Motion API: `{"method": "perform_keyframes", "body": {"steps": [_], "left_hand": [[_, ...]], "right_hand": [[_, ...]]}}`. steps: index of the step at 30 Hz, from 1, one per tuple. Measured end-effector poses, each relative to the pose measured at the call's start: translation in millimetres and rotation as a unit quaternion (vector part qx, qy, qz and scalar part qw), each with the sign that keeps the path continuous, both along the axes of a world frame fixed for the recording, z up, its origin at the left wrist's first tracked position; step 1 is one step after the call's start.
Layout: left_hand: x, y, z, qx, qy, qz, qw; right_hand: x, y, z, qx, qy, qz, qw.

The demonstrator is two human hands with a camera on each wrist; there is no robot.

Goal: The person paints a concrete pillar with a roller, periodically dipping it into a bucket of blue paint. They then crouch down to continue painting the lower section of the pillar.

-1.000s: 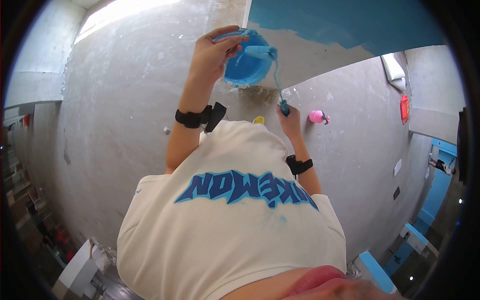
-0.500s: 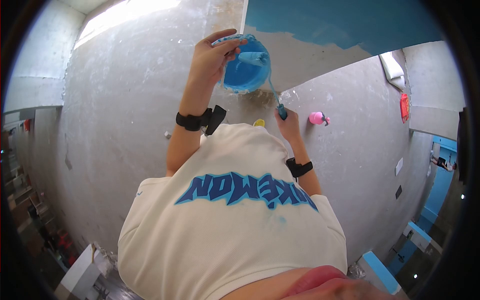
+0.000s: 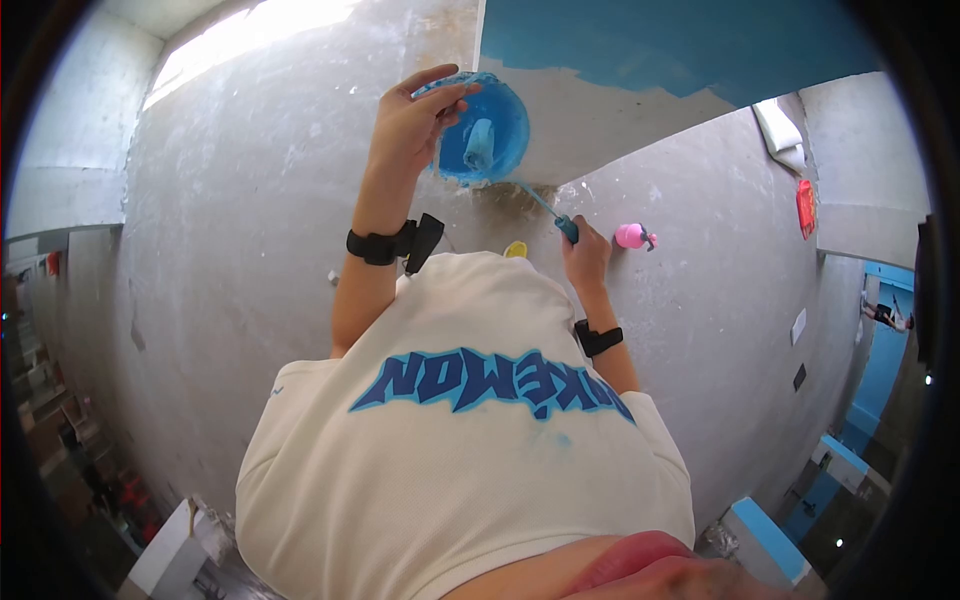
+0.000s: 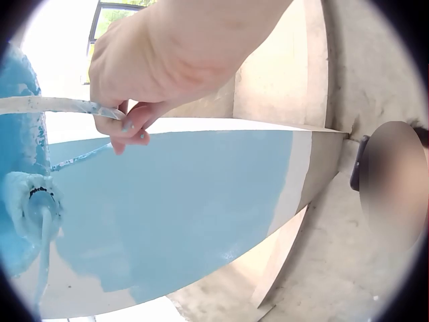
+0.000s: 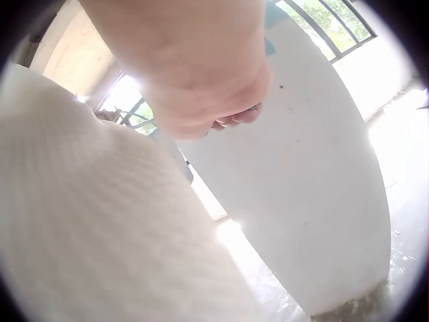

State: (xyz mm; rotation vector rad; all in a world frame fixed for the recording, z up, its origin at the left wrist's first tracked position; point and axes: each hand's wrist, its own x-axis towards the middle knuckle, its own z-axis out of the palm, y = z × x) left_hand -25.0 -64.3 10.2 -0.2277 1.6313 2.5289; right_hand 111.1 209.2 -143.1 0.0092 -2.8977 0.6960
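Observation:
In the head view my left hand (image 3: pixel 402 128) is raised at the rim of a blue paint bucket (image 3: pixel 512 112). The left wrist view shows that hand (image 4: pixel 164 60) gripping the bucket's paint-smeared handle (image 4: pixel 60 105). A pale blue roller (image 3: pixel 480 146) lies within the bucket's opening, tilted; its paint-coated end (image 4: pixel 41 204) shows in the left wrist view. My right hand (image 3: pixel 588 255) grips the roller's dark teal handle (image 3: pixel 568 229), right of the bucket. In the right wrist view the right hand (image 5: pixel 208 74) has curled fingers, and the roller is hidden.
A white surface partly painted blue (image 3: pixel 670 45) stands beyond the bucket. On the grey floor (image 3: pixel 250 230) are a pink bottle (image 3: pixel 632 236), a yellow item (image 3: pixel 515 249) and, farther right, a red packet (image 3: pixel 806 209). Another person (image 3: pixel 886 316) is at the far right.
The roller has swung down and left inside the bucket's outline, its rod now slanting left. The bucket and left hand have shifted slightly left, and the right hand slightly right and down.

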Motion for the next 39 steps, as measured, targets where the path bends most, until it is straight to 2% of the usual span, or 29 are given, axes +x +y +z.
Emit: {"method": "perform_keyframes", "body": {"steps": [3, 10, 13, 20, 23, 28, 31, 39], "left_hand": [[-3, -2, -4, -0.009, -0.009, 0.004, 1.0], [-6, -10, -13, 0.026, -0.02, 0.005, 0.999], [-7, -15, -23, 0.04, -0.067, 0.012, 0.997], [-8, -23, -46, 0.042, -0.091, 0.057, 0.993], [-9, -25, -43, 0.036, -0.097, 0.071, 0.992], [-9, -32, -51, 0.037, -0.106, 0.087, 0.99], [-8, -35, -52, 0.026, -0.122, 0.106, 0.986], [-10, -38, -61, 0.04, -0.138, 0.101, 0.984]], "right_hand": [[-2, 5, 1, 0.016, 0.036, -0.007, 0.999], [-7, 13, 10, -0.019, 0.005, 0.021, 1.0], [-13, 2, 26, -0.111, -0.028, 0.015, 0.993], [-70, 3, 79, -0.175, -0.042, 0.016, 0.984], [-105, 19, 90, -0.136, -0.08, 0.024, 0.987], [-156, 45, 87, -0.15, -0.107, 0.014, 0.983], [-165, 56, 90, -0.134, -0.13, -0.003, 0.982], [-144, 111, 106, -0.083, -0.136, -0.071, 0.985]]}}
